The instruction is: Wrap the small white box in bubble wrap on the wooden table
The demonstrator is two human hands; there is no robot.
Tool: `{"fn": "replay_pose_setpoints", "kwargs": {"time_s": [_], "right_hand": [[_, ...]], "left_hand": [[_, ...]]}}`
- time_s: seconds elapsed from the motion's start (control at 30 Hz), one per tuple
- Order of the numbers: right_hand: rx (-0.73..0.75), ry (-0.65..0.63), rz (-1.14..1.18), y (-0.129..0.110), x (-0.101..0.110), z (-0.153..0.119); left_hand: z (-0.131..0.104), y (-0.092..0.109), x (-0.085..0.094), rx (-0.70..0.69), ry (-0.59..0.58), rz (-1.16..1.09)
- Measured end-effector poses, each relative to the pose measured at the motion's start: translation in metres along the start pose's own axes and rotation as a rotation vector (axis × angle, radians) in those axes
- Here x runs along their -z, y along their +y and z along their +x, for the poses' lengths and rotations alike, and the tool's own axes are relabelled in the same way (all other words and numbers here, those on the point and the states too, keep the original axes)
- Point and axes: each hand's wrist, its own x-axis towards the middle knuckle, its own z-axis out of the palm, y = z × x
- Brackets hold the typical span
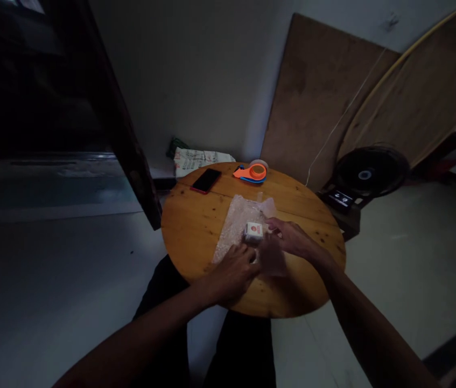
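Observation:
A small box [254,230], white on top with a red mark, rests on a sheet of clear bubble wrap [230,226] spread over the round wooden table. My left hand [233,270] is closed at the near side of the box, its curled fingers on the wrap's near part. To the right of the box, my right hand [292,237] is closed, thumb and fingers pinching the wrap's right edge. The wrap between my hands hangs in shadow, and the fingertips are partly hidden in the dim light.
Toward the table's far edge lie an orange and blue tape dispenser [252,172] and a black phone with a red edge [206,180]. The wooden table [187,237] has a round edge. A dark fan [367,172] stands right; a printed sack [201,157] lies behind.

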Motion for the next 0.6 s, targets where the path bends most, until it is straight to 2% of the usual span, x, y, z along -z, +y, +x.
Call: {"fn": "replay_pose_setpoints", "kwargs": {"time_s": [0.1, 0.17, 0.37, 0.47, 0.6], "right_hand": [[0.098, -0.001, 0.033, -0.013, -0.004, 0.0], [0.09, 0.031, -0.005, -0.018, -0.012, 0.002], [-0.03, 0.125, 0.084, -0.013, -0.03, 0.006], [-0.136, 0.224, 0.144, -0.007, -0.032, 0.001], [-0.227, 0.332, 0.188, 0.006, -0.029, -0.012]], "left_hand": [[-0.005, 0.004, -0.008, 0.05, 0.028, 0.001], [-0.007, 0.006, -0.011, 0.081, 0.051, -0.023], [-0.004, -0.001, 0.0, 0.07, 0.052, -0.137], [0.003, -0.005, 0.005, 0.07, 0.023, -0.138], [0.016, -0.004, 0.0, 0.152, 0.013, -0.05]]}}
